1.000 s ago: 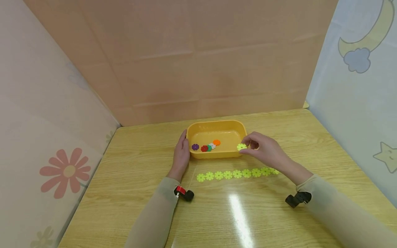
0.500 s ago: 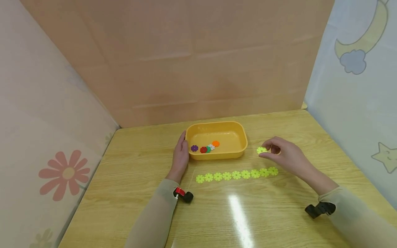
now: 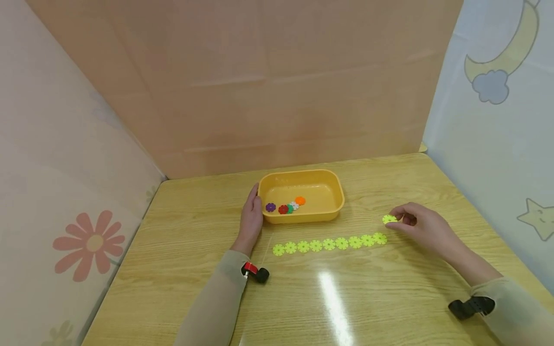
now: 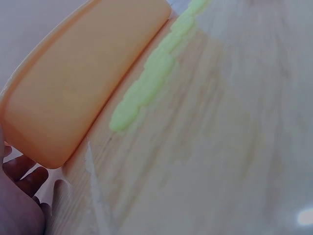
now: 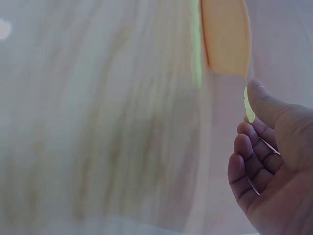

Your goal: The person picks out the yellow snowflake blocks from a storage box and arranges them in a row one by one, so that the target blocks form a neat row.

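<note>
My right hand (image 3: 426, 228) pinches a yellow-green flower-shaped plastic disc (image 3: 389, 219) between thumb and fingertips, above the table and just past the right end of a row. That row of several matching discs (image 3: 329, 244) lies edge to edge in front of a yellow plastic basin (image 3: 303, 218). The right wrist view shows the pinched disc (image 5: 249, 105) nearly edge-on. My left hand (image 3: 251, 221) rests along the basin's left outer side, fingers extended. In the left wrist view its fingers (image 4: 32, 181) are at the corner of the basin (image 4: 73, 83), partly cut off by the frame.
Inside the basin lie a purple disc (image 3: 270, 207), a red disc (image 3: 283, 209), a green disc (image 3: 290, 209), a white disc (image 3: 294, 205) and an orange disc (image 3: 300, 200). Behind the wooden table (image 3: 186, 216) hangs a tan cloth (image 3: 268, 96); patterned sheets flank both sides.
My right hand has carried the pinched disc from the basin's right front corner rightward and nearer, past the row's end. The left hand has stayed at the basin.
</note>
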`<state>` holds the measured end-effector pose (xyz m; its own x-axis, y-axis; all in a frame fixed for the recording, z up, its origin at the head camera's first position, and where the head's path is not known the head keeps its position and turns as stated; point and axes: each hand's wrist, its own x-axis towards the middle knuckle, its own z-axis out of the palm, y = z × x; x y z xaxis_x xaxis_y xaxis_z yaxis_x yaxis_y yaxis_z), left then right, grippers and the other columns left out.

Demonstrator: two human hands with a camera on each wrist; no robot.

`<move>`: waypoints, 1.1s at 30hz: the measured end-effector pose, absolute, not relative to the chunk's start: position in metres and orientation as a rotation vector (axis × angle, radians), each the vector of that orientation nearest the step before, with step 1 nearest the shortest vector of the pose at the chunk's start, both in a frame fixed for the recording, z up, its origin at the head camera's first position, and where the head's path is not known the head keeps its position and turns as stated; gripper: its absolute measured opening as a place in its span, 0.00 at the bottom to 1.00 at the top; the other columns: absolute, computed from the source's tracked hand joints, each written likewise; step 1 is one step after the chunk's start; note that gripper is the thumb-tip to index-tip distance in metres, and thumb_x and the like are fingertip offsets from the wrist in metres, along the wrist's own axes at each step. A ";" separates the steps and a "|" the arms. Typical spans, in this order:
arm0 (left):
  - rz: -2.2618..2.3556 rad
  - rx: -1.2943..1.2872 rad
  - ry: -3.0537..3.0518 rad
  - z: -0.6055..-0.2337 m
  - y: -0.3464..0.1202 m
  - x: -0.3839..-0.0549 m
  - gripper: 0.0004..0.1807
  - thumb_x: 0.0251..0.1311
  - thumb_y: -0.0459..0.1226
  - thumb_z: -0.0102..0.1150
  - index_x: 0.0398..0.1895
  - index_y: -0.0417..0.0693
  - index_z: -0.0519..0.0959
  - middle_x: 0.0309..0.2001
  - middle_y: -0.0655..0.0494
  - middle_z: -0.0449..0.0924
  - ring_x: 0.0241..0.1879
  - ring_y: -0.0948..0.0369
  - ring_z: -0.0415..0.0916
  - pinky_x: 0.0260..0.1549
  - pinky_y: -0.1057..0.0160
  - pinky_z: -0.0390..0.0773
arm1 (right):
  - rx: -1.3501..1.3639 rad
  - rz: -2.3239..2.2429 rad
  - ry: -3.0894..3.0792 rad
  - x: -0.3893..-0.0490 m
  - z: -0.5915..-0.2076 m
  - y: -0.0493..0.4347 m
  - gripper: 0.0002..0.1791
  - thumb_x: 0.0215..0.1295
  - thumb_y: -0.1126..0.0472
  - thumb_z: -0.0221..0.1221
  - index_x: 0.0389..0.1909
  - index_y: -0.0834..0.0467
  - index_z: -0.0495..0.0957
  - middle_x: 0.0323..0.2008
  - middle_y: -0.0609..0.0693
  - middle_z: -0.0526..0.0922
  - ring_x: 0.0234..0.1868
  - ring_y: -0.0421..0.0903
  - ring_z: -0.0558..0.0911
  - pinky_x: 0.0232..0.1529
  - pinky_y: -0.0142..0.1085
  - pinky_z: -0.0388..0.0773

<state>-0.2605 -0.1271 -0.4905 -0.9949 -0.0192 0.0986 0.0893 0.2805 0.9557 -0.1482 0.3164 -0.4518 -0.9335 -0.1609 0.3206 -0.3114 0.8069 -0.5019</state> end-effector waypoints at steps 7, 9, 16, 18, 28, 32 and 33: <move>-1.818 -0.068 -2.444 -0.490 -0.127 -0.261 0.33 0.88 0.51 0.34 0.91 0.57 0.57 0.87 0.58 0.57 0.86 0.54 0.52 0.85 0.50 0.53 | 0.322 0.828 -2.812 -0.145 -0.460 0.327 0.16 0.68 0.57 0.77 0.51 0.61 0.88 0.36 0.43 0.85 0.35 0.35 0.78 0.34 0.34 0.78; -1.827 -0.074 -2.440 -0.489 -0.127 -0.261 0.33 0.88 0.51 0.34 0.91 0.58 0.57 0.87 0.58 0.57 0.86 0.54 0.52 0.85 0.50 0.53 | 0.315 0.825 -2.834 -0.145 -0.461 0.329 0.16 0.69 0.56 0.77 0.51 0.61 0.89 0.37 0.43 0.85 0.35 0.36 0.78 0.35 0.34 0.78; -1.846 -0.064 -2.433 -0.491 -0.128 -0.261 0.34 0.88 0.52 0.34 0.91 0.58 0.56 0.87 0.59 0.58 0.86 0.54 0.52 0.85 0.49 0.53 | 0.323 0.833 -2.928 -0.146 -0.462 0.332 0.15 0.70 0.55 0.76 0.50 0.59 0.89 0.37 0.43 0.84 0.36 0.39 0.78 0.36 0.35 0.77; -1.844 -0.064 -2.432 -0.492 -0.129 -0.261 0.33 0.88 0.51 0.34 0.91 0.58 0.56 0.87 0.58 0.58 0.86 0.54 0.52 0.85 0.49 0.53 | 0.340 0.827 -2.949 -0.147 -0.463 0.332 0.14 0.70 0.55 0.76 0.49 0.58 0.89 0.37 0.43 0.83 0.36 0.39 0.77 0.36 0.36 0.77; -1.863 -0.075 -2.421 -0.493 -0.128 -0.261 0.33 0.89 0.52 0.34 0.91 0.59 0.57 0.87 0.58 0.58 0.86 0.54 0.52 0.85 0.49 0.53 | 0.406 0.804 -2.959 -0.147 -0.466 0.335 0.13 0.69 0.53 0.77 0.48 0.55 0.89 0.37 0.41 0.83 0.35 0.36 0.76 0.36 0.36 0.77; -1.859 -0.067 -2.423 -0.492 -0.127 -0.261 0.33 0.89 0.51 0.34 0.91 0.58 0.57 0.87 0.59 0.58 0.86 0.55 0.52 0.85 0.49 0.53 | 0.421 0.805 -2.956 -0.147 -0.466 0.335 0.13 0.68 0.54 0.77 0.48 0.54 0.89 0.37 0.41 0.82 0.35 0.36 0.75 0.35 0.36 0.77; -1.858 -0.062 -2.426 -0.492 -0.126 -0.262 0.33 0.89 0.51 0.34 0.91 0.59 0.57 0.87 0.59 0.58 0.86 0.55 0.52 0.85 0.50 0.53 | 0.425 0.809 -2.956 -0.146 -0.465 0.335 0.13 0.68 0.54 0.78 0.48 0.54 0.89 0.37 0.41 0.82 0.35 0.36 0.76 0.36 0.36 0.77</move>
